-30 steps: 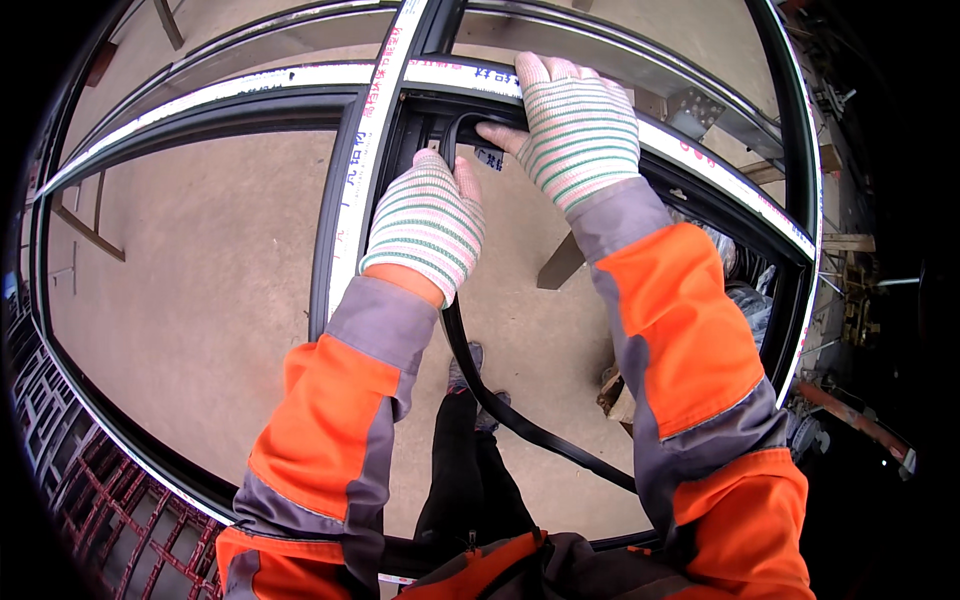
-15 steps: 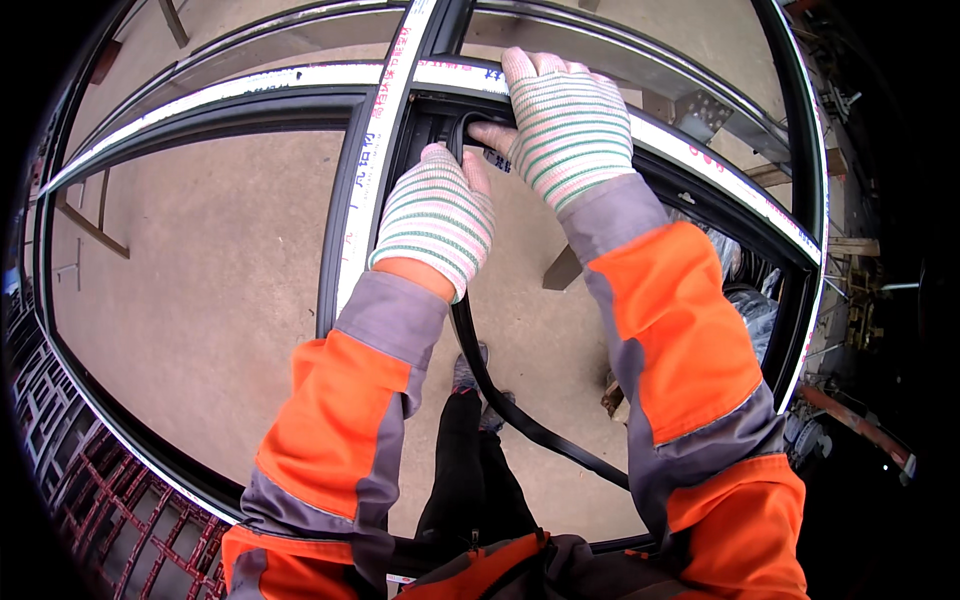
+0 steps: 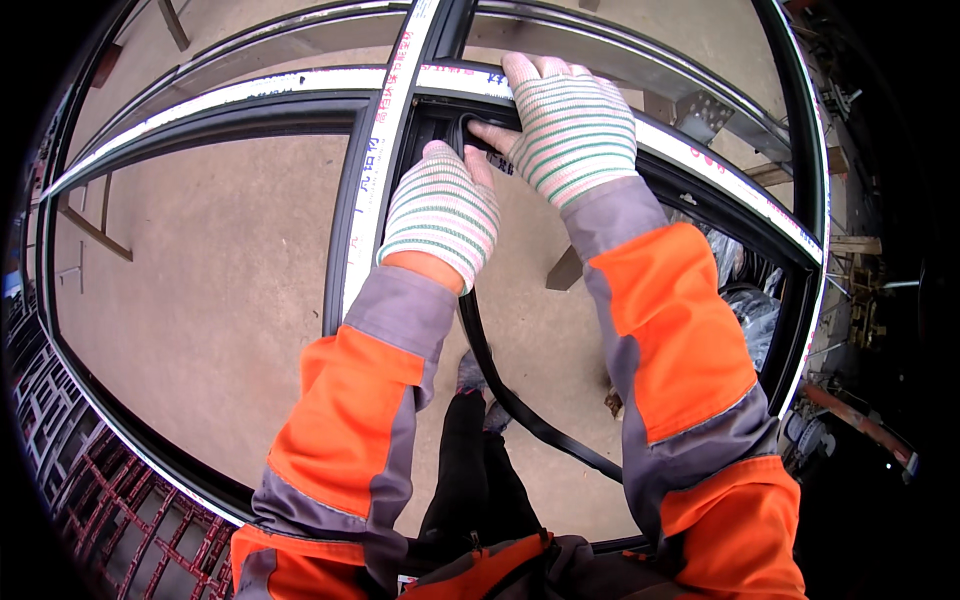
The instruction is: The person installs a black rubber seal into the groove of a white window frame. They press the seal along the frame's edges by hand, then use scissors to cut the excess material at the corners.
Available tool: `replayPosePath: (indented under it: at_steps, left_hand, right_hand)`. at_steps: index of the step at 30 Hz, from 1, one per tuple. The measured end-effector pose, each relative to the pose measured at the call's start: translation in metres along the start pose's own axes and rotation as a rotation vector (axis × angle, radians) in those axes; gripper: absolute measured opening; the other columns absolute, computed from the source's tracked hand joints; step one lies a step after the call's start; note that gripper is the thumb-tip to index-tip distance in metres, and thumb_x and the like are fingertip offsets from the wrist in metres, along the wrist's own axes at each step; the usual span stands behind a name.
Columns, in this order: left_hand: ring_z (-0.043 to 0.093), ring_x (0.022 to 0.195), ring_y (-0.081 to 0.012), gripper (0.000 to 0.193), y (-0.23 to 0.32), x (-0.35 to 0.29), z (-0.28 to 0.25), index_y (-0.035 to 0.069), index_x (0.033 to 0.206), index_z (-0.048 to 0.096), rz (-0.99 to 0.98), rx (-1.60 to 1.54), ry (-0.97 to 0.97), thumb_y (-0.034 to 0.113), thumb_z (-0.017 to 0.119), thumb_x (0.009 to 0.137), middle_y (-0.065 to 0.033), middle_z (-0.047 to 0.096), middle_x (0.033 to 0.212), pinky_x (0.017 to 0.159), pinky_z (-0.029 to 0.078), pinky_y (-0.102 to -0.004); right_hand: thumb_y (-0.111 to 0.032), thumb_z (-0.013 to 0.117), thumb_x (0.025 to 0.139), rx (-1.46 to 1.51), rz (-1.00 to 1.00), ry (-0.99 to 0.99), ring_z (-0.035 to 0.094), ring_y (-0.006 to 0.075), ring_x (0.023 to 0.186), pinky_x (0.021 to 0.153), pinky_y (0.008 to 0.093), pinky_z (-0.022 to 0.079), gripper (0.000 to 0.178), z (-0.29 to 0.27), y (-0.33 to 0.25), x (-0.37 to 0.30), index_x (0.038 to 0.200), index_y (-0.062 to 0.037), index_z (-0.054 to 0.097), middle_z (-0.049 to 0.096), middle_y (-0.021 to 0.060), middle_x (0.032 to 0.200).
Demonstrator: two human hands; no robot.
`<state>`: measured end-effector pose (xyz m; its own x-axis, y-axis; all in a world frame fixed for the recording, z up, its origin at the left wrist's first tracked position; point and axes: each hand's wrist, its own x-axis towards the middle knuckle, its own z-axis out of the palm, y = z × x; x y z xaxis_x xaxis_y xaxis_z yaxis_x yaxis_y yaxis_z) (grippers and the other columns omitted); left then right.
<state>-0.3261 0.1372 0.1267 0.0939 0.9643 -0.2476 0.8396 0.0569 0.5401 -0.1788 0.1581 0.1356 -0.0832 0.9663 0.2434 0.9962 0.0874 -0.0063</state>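
A black rubber sealing strip (image 3: 510,400) bends at the inner corner of a large window frame (image 3: 365,205), then hangs down and curves right behind my right sleeve. My left hand (image 3: 440,215), in a striped knit glove, is closed on the strip just below that bend; its fingertips are partly hidden. My right hand (image 3: 572,130), gloved alike, grips the frame's crossbar with its fingers over the top. Its thumb reaches left to the bend of the strip. White protective film with printed marks covers the bars.
Below the frame opening are the concrete floor (image 3: 230,250) and my legs (image 3: 460,470). A metal support (image 3: 566,268) stands under the crossbar. Plastic-wrapped material (image 3: 750,315) lies at the right, and reddish metal bars (image 3: 150,530) lie at the lower left.
My left hand has shifted slightly right and stays on the strip. My right hand stays almost in place on the crossbar. The hanging strip has swayed a little.
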Motion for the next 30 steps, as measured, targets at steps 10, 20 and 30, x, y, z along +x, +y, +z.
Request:
replayPosePath:
  at_steps: [10,20,30]
  left_hand:
    - [0.074,0.083,-0.0426,0.042,-0.01,-0.046,0.005,-0.008,0.118,0.063,-0.075,-0.119,0.029,0.031,0.063,0.103,-0.0272,0.072,0.087,0.077,0.059,-0.0466]
    - [0.057,0.073,-0.0168,0.024,-0.049,-0.145,0.011,-0.004,0.127,0.055,-0.128,-0.415,0.038,0.012,0.054,0.109,-0.0094,0.06,0.084,0.072,0.052,-0.0306]
    - [0.055,0.074,-0.0136,0.025,-0.044,-0.126,0.013,-0.003,0.129,0.053,-0.148,-0.398,0.024,0.014,0.054,0.11,-0.0062,0.057,0.085,0.069,0.05,-0.0309]
  right_hand:
    - [-0.057,0.083,0.082,0.012,-0.002,-0.004,0.07,0.0321,0.11,0.095,0.0468,0.055,0.064,0.0,0.004,0.0,0.121,-0.0094,0.065,0.071,0.0152,0.11]
    - [-0.058,0.083,0.082,0.015,-0.007,0.019,0.071,0.0321,0.107,0.094,0.0463,0.056,0.063,0.003,0.003,0.0,0.118,-0.0081,0.066,0.071,0.0148,0.108]
    - [-0.063,0.082,0.08,-0.015,0.006,0.052,0.071,0.03,0.108,0.097,0.0463,0.055,0.067,0.005,0.002,0.0,0.117,-0.0087,0.068,0.073,0.0128,0.106]
